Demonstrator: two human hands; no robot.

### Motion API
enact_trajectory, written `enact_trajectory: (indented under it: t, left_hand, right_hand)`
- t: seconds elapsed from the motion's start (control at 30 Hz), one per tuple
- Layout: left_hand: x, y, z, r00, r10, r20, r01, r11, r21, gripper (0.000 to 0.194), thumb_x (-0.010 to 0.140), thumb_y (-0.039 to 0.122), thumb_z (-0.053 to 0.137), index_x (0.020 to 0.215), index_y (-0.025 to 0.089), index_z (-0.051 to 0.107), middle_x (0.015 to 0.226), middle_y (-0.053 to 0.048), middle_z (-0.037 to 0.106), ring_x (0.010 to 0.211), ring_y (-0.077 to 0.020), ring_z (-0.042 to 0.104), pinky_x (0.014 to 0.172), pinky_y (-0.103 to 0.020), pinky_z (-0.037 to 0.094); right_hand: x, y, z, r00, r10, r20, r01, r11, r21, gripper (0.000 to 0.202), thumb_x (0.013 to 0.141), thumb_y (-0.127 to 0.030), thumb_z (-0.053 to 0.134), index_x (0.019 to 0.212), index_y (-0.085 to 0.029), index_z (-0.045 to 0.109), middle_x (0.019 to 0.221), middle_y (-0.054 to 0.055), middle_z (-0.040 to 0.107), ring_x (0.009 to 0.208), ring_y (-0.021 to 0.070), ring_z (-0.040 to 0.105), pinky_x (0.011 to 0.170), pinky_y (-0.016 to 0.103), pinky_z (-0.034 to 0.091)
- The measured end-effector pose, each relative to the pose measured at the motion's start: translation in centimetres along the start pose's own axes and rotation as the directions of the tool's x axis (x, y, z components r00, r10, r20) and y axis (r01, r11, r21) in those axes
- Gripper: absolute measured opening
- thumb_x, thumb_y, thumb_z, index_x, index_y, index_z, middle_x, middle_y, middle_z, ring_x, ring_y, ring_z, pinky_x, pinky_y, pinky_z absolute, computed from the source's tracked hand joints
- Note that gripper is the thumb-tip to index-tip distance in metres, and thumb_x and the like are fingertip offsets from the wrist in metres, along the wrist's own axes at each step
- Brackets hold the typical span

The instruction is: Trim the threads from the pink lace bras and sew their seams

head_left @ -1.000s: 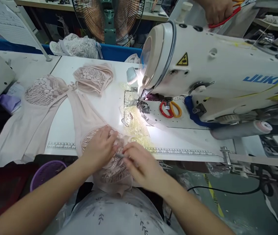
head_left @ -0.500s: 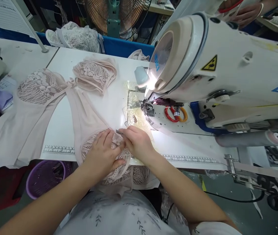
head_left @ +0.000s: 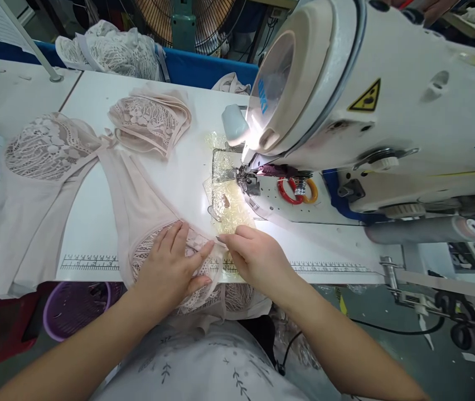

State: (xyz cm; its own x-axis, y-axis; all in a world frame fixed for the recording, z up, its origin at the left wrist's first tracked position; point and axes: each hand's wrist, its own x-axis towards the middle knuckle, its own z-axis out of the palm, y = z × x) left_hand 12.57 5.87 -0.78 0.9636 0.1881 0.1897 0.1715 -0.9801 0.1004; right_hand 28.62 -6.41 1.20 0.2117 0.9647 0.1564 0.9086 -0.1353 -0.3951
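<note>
A beige lace-cupped garment [head_left: 145, 195] spreads over the white table and hangs over its front edge. My left hand [head_left: 174, 262] lies on its lace cup with fingers stretched out and thumb apart, pressing the fabric down. Just right of the cup's edge, my right hand [head_left: 258, 259] is closed on a small metal tool [head_left: 220, 239]. Only the tool's dark pointed tip shows, so its kind is hidden. The sewing machine's presser foot [head_left: 248, 181] stands beyond my right hand, apart from the garment.
The sewing machine [head_left: 413, 122] fills the right side, with red and orange scissor handles [head_left: 296, 190] under its arm. Folded lace pieces [head_left: 151, 120] lie further back. A printed ruler [head_left: 91, 262] runs along the front edge; a purple basket [head_left: 76, 312] stands below.
My right hand has moved right and toward me with the tool, away from my left hand. My left hand stays on the lace. The whole view has shifted slightly.
</note>
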Motion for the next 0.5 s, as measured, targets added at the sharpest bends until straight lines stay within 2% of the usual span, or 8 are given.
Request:
enact_trajectory:
  t: [0.07,0.17,0.3,0.37,0.5]
  left_hand:
    - [-0.1,-0.1,0.1,1.000,0.010,-0.009,-0.010,1.000,-0.002,0.055,0.073,0.048,0.069,0.123,0.027,0.058,0.128,-0.021,0.048,0.121,-0.0426,0.045,0.096,-0.059,0.042]
    - [-0.1,-0.2,0.3,1.000,0.023,-0.009,-0.023,1.000,0.002,0.054,0.075,0.049,0.066,0.123,0.026,0.058,0.128,-0.021,0.047,0.121,-0.0430,0.043,0.096,-0.059,0.041]
    - [0.0,-0.2,0.3,1.000,0.031,-0.005,-0.031,1.000,0.004,0.053,0.076,0.050,0.065,0.122,0.024,0.059,0.127,-0.022,0.046,0.120,-0.0436,0.044,0.095,-0.060,0.042]
    - [0.0,-0.2,0.2,1.000,0.027,-0.006,-0.027,1.000,0.008,0.053,0.076,0.050,0.064,0.122,0.025,0.059,0.126,-0.021,0.046,0.120,-0.0437,0.044,0.095,-0.060,0.043]
    - [0.0,-0.2,0.1,1.000,0.023,0.004,-0.023,1.000,0.012,0.053,0.076,0.049,0.064,0.124,0.026,0.058,0.127,-0.021,0.044,0.118,-0.0443,0.045,0.093,-0.060,0.043]
  right_hand:
    - [0.3,-0.1,0.2,0.999,-0.016,-0.051,0.017,1.000,0.018,0.029,0.085,-0.008,0.041,0.100,-0.012,0.066,0.068,0.004,0.051,0.059,0.0155,0.046,0.052,0.025,0.032]
    - [1.7,-0.2,1.7,0.993,-0.049,-0.104,0.052,0.998,0.027,0.030,0.085,-0.009,0.041,0.102,-0.013,0.066,0.068,0.004,0.050,0.060,0.0164,0.044,0.053,0.026,0.033]
    - [3.1,-0.2,3.1,0.998,-0.040,-0.054,0.041,0.999,0.023,0.030,0.084,-0.009,0.043,0.102,-0.013,0.066,0.069,0.004,0.051,0.062,0.0177,0.045,0.053,0.027,0.032]
    - [2.6,0.0,2.6,0.999,-0.043,-0.030,0.043,0.999,0.014,0.028,0.084,-0.009,0.043,0.099,-0.013,0.067,0.068,0.004,0.050,0.062,0.0171,0.044,0.052,0.027,0.032]
    - [0.0,0.6,0.4,0.999,0.008,-0.036,-0.006,0.999,0.042,0.028,0.087,-0.010,0.042,0.096,-0.013,0.068,0.066,0.003,0.051,0.059,0.0150,0.045,0.051,0.025,0.032]
